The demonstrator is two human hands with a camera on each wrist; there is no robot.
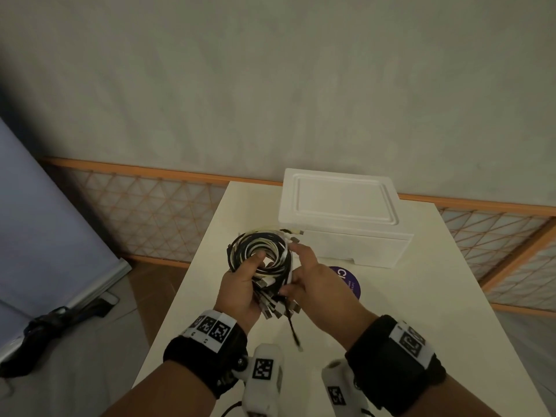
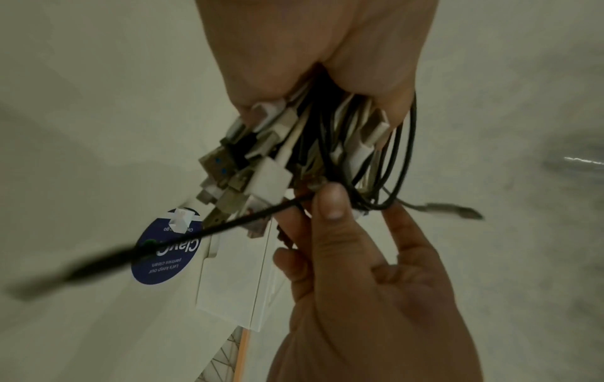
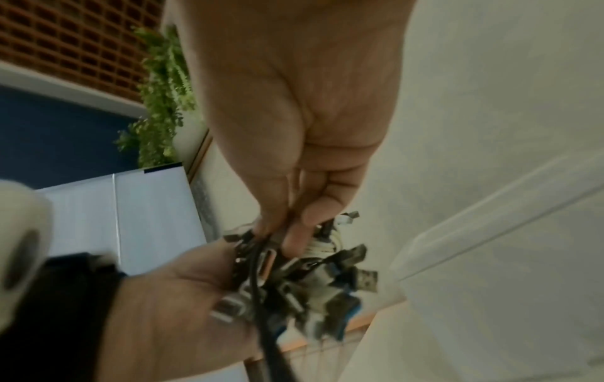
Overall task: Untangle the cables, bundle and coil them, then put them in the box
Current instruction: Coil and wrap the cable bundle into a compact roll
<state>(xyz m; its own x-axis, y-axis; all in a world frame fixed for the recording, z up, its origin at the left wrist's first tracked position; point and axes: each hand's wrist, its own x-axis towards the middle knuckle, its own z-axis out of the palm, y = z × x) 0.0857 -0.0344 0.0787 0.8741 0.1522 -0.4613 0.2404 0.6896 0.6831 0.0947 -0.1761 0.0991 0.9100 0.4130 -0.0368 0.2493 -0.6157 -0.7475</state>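
Observation:
A coil of black and white cables (image 1: 261,251) hangs in the air over the white table (image 1: 421,296). My left hand (image 1: 240,284) grips the coil from the left, thumb poked through its middle. My right hand (image 1: 310,272) pinches the gathered strands on the right. A cluster of USB plugs (image 2: 248,168) sticks out below my left palm (image 2: 310,38). My right hand's thumb (image 2: 330,204) and fingers pinch a thin black cable there. One loose black cable end (image 1: 293,329) dangles toward the table. The white foam box (image 1: 343,212) stands behind the coil with its lid on.
A round purple sticker (image 1: 350,281) lies on the table in front of the box. An orange lattice railing (image 1: 156,212) runs behind the table. A blue panel (image 1: 45,224) leans at the left, with a dark object (image 1: 57,323) on the floor.

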